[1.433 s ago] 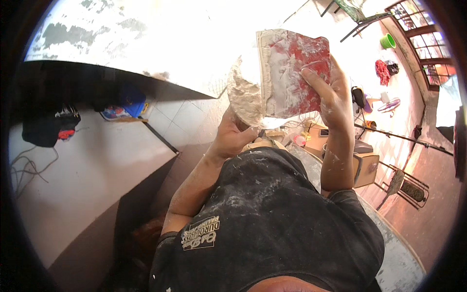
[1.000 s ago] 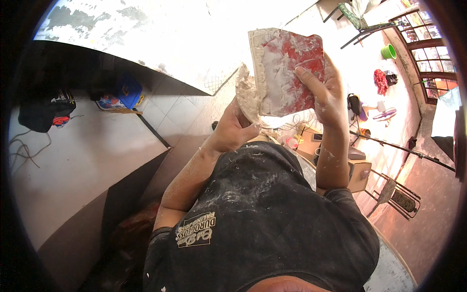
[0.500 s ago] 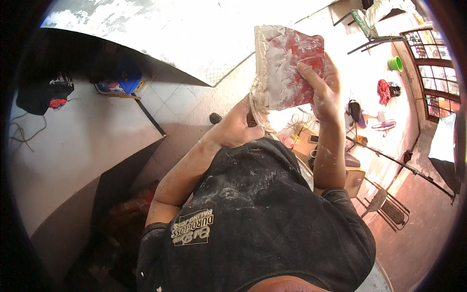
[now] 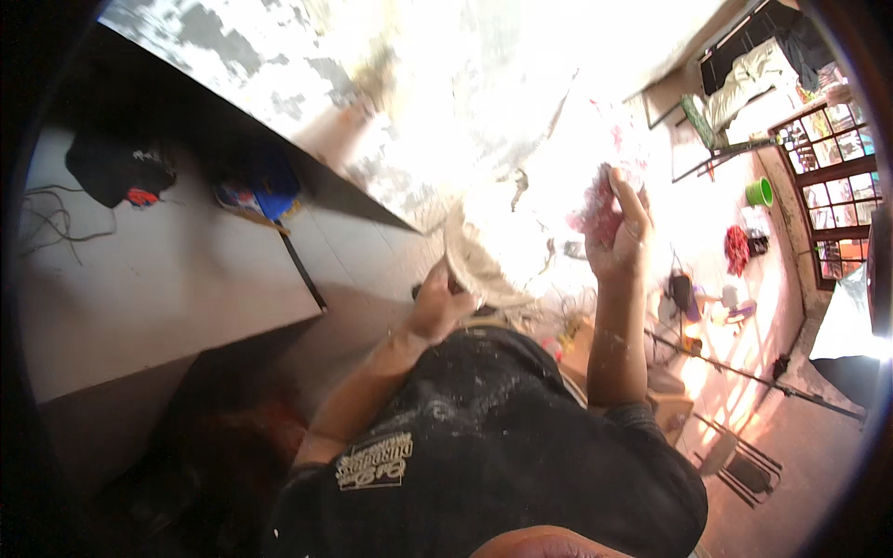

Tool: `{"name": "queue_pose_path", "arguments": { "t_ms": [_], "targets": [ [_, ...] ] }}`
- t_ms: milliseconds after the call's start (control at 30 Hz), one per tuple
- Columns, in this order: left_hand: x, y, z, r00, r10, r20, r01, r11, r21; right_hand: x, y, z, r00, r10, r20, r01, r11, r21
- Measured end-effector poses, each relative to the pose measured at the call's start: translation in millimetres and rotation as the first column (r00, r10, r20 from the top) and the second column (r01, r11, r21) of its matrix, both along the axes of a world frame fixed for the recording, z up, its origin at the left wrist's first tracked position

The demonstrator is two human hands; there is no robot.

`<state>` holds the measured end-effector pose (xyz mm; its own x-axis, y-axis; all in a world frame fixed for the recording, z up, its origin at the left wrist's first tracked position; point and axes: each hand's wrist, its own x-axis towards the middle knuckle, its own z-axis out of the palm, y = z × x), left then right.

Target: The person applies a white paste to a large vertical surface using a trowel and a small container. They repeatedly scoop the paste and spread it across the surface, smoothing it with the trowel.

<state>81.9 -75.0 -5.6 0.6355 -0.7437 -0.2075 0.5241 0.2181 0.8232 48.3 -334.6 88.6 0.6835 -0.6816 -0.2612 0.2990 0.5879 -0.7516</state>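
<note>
Glare and motion blur cost us a lot here.

Left hand (image 4: 441,307): thumb and fingers closed on the lower-left edge of a curved, cream-coated piece (image 4: 486,272). We see the thumb side; the fingertips are partly hidden by the piece. Its right end blends into the bright background, so we can't trace the full outline or tell what is under the coating.

Right hand (image 4: 623,237): raised higher, gripping a red plate (image 4: 600,212) smeared white. Thumb bent over the near side, other fingers behind the plate or lost in glare; can't separate them. The plate's upper part washes out to faint pink, so we can't call its edges. Plate is right of the cream piece, apart from it as far as we can see.

Left forearm is smeared by motion, with its elbow end in shadow. Pale print on the black T-shirt (image 4: 530,437) is blurred; shirt is cut by the bottom edge.

Upper left: white surface (image 4: 279,70) with grey patches, top cut by the frame, right part blown out. Blue item (image 4: 275,192) below it is half in shadow, kind unclear. Lower-left dark corner: we can't resolve shapes. Right side: green bucket (image 4: 759,192) is clear; window grille (image 4: 837,177) bends toward the black rim.
</note>
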Motion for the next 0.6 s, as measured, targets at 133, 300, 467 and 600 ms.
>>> {"name": "queue_pose_path", "arguments": {
  "t_ms": [133, 300, 467, 600],
  "targets": [
    [7, 34, 11, 0.975, 0.202, -0.091, -0.208, 0.976, -0.069, 36, 3, 23, 0.97, -0.084, 0.227, 0.015, 0.956, 0.293],
    [20, 91, 3, 0.927, 0.366, -0.078, -0.373, 0.92, -0.116, 107, 12, 47, 0.821, -0.115, 0.56, -0.023, 0.972, 0.234],
    [56, 169, -17, 0.9, 0.401, -0.172, -0.393, 0.916, 0.081, 182, 30, 64, 0.884, -0.184, 0.43, 0.142, 0.981, 0.129],
    [82, 212, -8, 0.953, 0.255, 0.164, -0.29, 0.924, 0.25, 217, 36, 82, 0.857, -0.207, 0.472, 0.193, 0.978, 0.078]
  ]
}}
